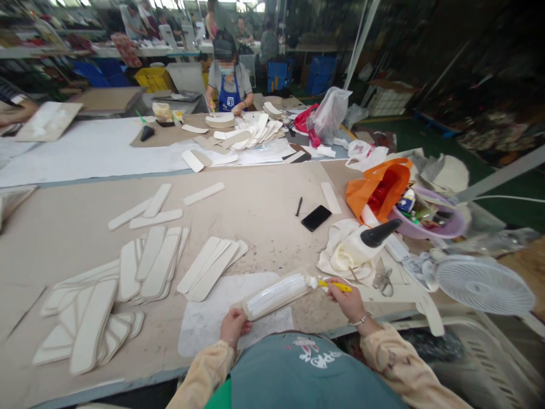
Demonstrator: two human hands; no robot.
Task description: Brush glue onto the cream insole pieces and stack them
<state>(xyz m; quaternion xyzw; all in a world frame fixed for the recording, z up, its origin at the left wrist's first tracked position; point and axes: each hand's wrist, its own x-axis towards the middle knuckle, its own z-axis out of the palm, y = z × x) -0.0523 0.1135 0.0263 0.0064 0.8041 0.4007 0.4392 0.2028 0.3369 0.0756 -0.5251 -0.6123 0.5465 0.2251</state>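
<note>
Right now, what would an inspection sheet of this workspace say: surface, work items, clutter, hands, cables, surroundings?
Surface: brown table covering, dark-specked; white sheet partly under the work.
Job's things: pale strip, coated white on top; yellow tool, its tip at the coating; loose strips piled at left.
Clutter: black phone, white bottle with dark nozzle, orange bag, purple basin of assorted items.
Hands: left hand holds the strip's left end; right hand grips the yellow tool.
Cables: thin white line at right, possibly a cord.
Surroundings: white fan at right; co-worker in blue apron beyond.

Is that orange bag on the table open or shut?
Open: the bag has a gaping mouth, with something red showing inside.
</note>
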